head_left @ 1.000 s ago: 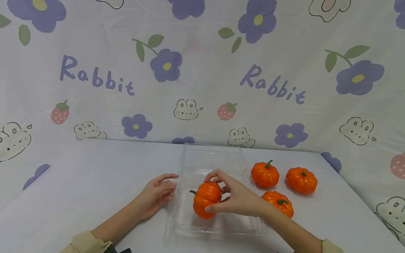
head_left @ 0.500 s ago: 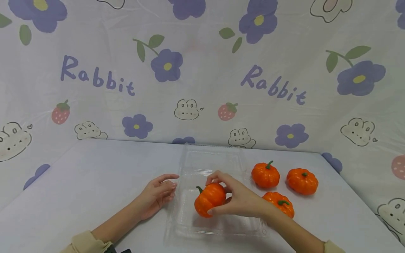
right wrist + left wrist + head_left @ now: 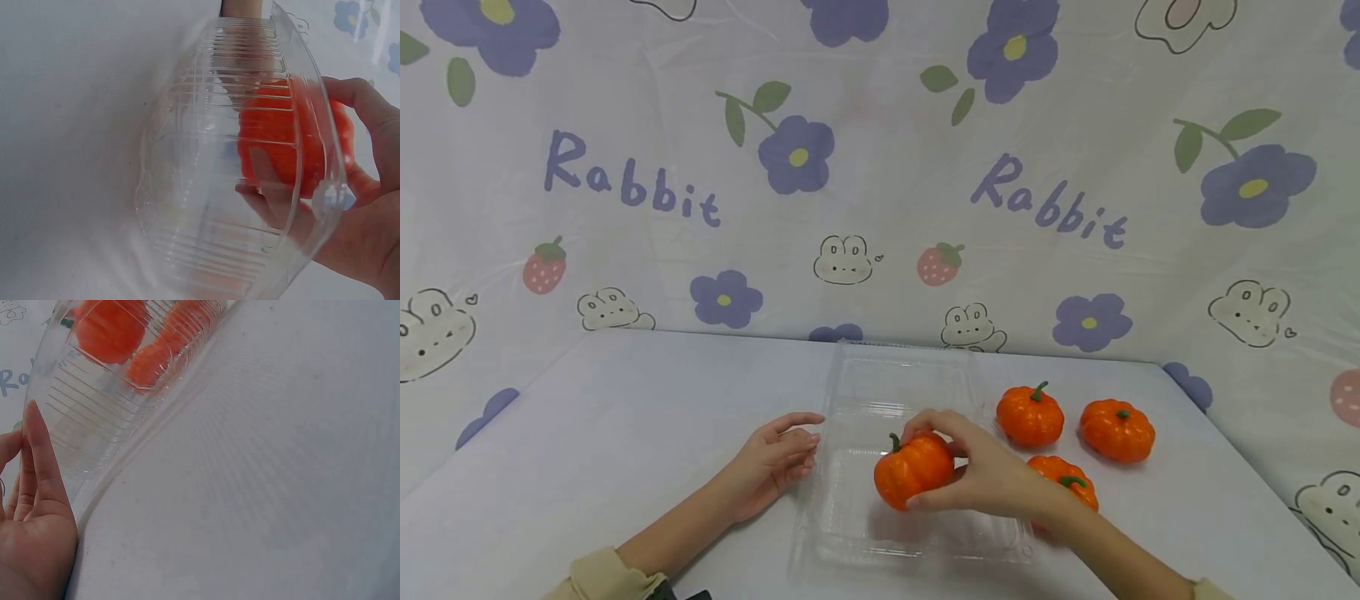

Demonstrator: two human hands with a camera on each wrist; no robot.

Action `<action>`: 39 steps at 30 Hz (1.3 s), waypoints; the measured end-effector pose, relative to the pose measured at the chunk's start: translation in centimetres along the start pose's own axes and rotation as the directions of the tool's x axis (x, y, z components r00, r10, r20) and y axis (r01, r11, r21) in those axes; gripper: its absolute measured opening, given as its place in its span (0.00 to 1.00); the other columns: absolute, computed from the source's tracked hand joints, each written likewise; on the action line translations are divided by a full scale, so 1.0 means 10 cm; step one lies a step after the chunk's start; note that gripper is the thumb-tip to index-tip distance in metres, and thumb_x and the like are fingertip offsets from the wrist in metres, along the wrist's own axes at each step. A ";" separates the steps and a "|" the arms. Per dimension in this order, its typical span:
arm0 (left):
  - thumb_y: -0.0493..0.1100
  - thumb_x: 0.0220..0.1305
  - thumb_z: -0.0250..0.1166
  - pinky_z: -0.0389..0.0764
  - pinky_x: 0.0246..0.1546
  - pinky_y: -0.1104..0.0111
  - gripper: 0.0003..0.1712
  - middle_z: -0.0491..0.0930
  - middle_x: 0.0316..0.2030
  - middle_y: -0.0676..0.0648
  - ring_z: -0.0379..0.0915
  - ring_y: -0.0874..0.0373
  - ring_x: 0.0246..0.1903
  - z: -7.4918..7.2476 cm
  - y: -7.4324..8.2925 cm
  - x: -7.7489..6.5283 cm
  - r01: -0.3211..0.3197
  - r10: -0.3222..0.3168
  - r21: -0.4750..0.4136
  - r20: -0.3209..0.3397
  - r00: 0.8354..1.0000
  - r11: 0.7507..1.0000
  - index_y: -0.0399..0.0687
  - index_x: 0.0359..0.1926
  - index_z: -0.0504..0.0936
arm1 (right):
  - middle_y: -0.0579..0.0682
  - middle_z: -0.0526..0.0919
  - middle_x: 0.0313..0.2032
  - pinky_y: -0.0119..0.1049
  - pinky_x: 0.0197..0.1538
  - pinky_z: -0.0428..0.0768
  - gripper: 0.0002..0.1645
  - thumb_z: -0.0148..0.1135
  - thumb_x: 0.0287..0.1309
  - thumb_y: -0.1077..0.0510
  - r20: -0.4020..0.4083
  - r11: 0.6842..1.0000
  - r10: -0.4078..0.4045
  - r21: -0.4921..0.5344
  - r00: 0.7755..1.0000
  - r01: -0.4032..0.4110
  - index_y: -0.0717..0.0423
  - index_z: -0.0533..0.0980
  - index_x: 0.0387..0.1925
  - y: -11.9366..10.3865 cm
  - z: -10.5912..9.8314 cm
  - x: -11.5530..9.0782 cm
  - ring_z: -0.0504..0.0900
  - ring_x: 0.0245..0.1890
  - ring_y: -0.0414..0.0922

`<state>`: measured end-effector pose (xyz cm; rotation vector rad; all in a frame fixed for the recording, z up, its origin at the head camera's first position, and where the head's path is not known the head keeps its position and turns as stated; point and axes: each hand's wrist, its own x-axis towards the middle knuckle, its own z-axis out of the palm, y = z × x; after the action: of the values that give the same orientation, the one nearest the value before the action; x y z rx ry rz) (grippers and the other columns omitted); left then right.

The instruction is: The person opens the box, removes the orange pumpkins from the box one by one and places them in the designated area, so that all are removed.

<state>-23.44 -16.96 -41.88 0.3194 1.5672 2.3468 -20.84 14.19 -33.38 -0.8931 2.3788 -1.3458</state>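
A small orange pumpkin (image 3: 913,472) with a green stem is in the grip of my right hand (image 3: 981,475), thumb on the near side and fingers over the far side. It is held within the open clear plastic clamshell box (image 3: 850,533), its stem pointing up and slightly left. Through the box wall, the right wrist view shows the same pumpkin (image 3: 272,140) between thumb and fingers. My left hand (image 3: 775,462) rests beside the box, its loosely extended fingertips right at the left rim. In the left wrist view the fingers (image 3: 44,462) overlap the box edge.
Three more orange pumpkins are on the white table right of the box: one at the back (image 3: 1030,416), one farther right (image 3: 1117,430), and one (image 3: 1063,481) partly behind my right forearm. The box's lid (image 3: 902,375) lies folded back toward the patterned cloth backdrop (image 3: 880,208).
My right hand has shifted a little to the right with the pumpkin and turned it, so its stem swings from pointing left to pointing up. My left hand stays in place.
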 end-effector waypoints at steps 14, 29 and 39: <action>0.31 0.77 0.57 0.83 0.34 0.79 0.14 0.80 0.31 0.55 0.76 0.66 0.29 -0.01 -0.01 0.00 -0.009 0.009 -0.003 0.010 1.000 1.000 0.48 0.57 0.77 | 0.59 0.76 0.63 0.44 0.53 0.89 0.27 0.80 0.58 0.59 -0.026 0.998 0.002 0.059 1.000 -0.001 0.52 0.74 0.54 0.04 -0.06 -0.08 0.81 0.59 0.61; 0.31 0.77 0.57 0.83 0.34 0.79 0.14 0.80 0.32 0.55 0.77 0.66 0.29 -0.01 -0.01 0.01 -0.007 0.007 -0.009 0.017 1.000 1.000 0.49 0.57 0.78 | 0.56 0.78 0.58 0.44 0.52 0.88 0.21 0.78 0.60 0.56 -0.063 0.985 0.091 0.152 0.994 -0.081 0.56 0.74 0.47 0.08 -0.05 -0.17 0.79 0.54 0.56; 0.31 0.78 0.57 0.84 0.35 0.79 0.14 0.80 0.32 0.54 0.78 0.66 0.30 -0.02 -0.01 0.00 -0.004 0.004 -0.020 0.018 1.000 1.000 0.50 0.56 0.78 | 0.55 0.73 0.59 0.42 0.54 0.87 0.32 0.81 0.55 0.56 -0.099 0.991 0.123 0.067 0.987 -0.116 0.53 0.71 0.56 0.07 -0.06 -0.22 0.75 0.60 0.56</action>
<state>-23.53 -17.07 -41.99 0.3382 1.5356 2.3543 -19.65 16.23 -33.80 -0.6680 2.4104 -1.4415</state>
